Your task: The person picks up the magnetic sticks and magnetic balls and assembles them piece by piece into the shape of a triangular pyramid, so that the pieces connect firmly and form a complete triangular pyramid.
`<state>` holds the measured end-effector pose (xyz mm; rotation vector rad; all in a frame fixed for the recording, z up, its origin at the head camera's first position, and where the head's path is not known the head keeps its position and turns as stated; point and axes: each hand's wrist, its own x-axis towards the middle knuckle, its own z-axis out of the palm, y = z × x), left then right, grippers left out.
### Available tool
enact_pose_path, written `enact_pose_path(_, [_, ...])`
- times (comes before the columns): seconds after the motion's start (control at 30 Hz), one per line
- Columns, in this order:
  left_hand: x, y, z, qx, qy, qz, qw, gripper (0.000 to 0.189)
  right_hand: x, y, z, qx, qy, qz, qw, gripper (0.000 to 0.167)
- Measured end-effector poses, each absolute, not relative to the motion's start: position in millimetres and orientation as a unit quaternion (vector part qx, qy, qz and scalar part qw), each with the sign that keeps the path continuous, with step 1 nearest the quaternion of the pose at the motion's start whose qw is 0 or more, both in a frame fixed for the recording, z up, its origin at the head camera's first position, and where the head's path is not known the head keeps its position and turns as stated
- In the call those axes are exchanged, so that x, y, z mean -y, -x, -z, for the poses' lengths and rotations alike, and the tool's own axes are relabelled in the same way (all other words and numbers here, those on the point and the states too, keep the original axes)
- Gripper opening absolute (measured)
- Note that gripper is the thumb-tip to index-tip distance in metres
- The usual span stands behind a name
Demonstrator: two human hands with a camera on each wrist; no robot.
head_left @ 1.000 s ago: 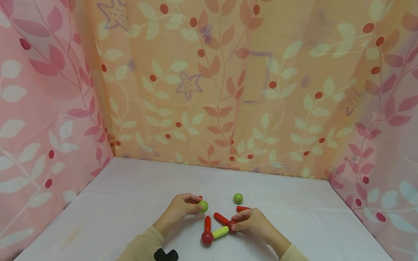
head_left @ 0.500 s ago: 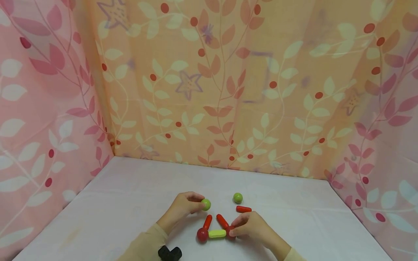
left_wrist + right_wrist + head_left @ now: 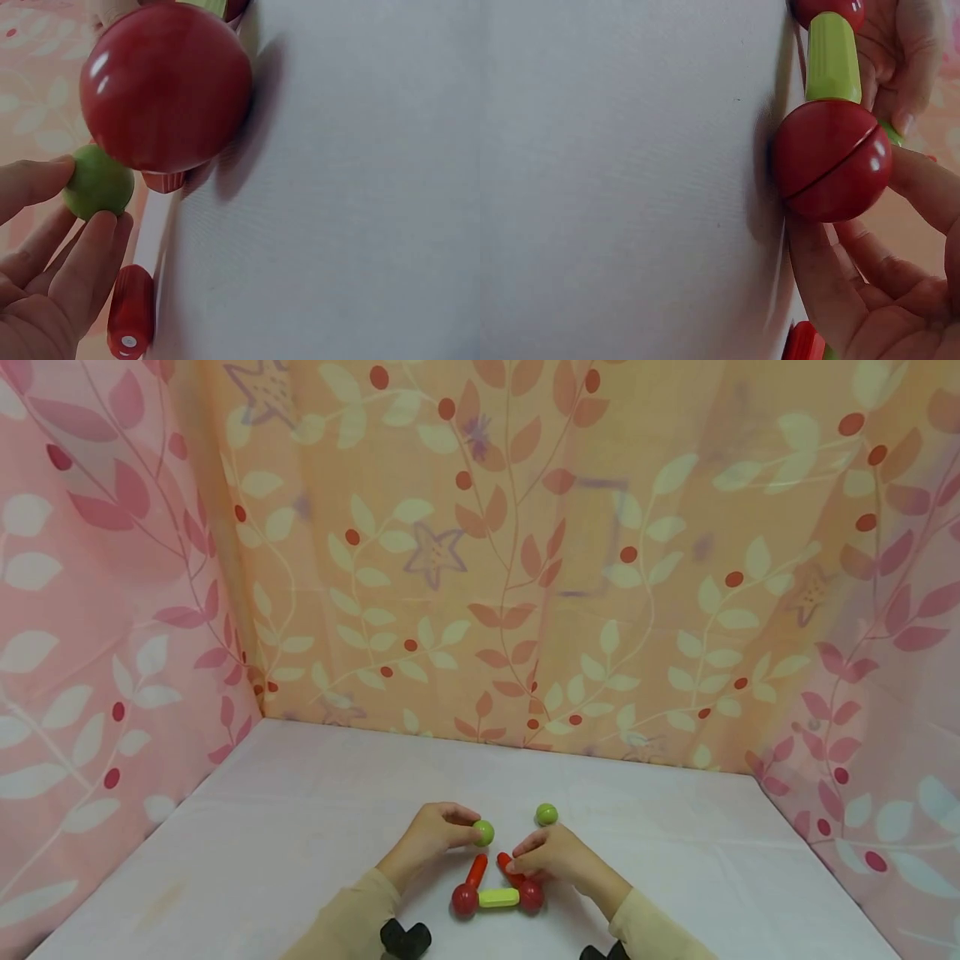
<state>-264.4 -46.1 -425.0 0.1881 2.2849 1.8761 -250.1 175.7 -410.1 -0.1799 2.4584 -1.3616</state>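
Note:
My left hand (image 3: pixel 438 835) pinches a green ball (image 3: pixel 483 833) between thumb and fingers, just beyond a joined toy frame. The frame has two red balls (image 3: pixel 465 900) linked by a yellow-green stick (image 3: pixel 498 897), with a red stick (image 3: pixel 476 870) leading away from each ball. The fingertips of my right hand (image 3: pixel 558 857) hold the right-hand red stick (image 3: pixel 513 870) above its ball. In the right wrist view, the grooved right red ball (image 3: pixel 832 161) hides that grip. The left wrist view shows the left red ball (image 3: pixel 166 86) large, near the held green ball.
A second green ball (image 3: pixel 547 814) lies behind the right hand. A loose red stick (image 3: pixel 131 311) shows past the left fingers in the left wrist view. Another red piece (image 3: pixel 804 341) lies below the right hand. Patterned curtains (image 3: pixel 480 568) enclose the white table (image 3: pixel 360 768).
The right hand has left the right red ball and moved up to its red stick. The left hand has carried the green ball slightly right. Earlier, the joined frame was turned straighter.

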Motion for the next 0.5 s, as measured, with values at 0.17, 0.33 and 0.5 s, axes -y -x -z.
enact_pose_path(0.17, [43.8, 266.8, 427.4, -0.776, -0.07, -0.62, 0.089, 0.027, -170.9, 252.9, 411.5, -0.873, 0.06, 0.459, 0.155, 0.021])
enact_pose_path(0.33, [41.5, 267.2, 426.1, -0.781, -0.066, -0.612, 0.105, 0.026, -168.4, 251.3, 411.5, -0.879, 0.046, 0.452, 0.144, 0.022])
enact_pose_path(0.5, [40.5, 267.1, 425.5, -0.78, -0.066, -0.612, 0.109, 0.025, -168.8, 248.7, 410.5, -0.868, 0.044, 0.475, 0.142, 0.023])
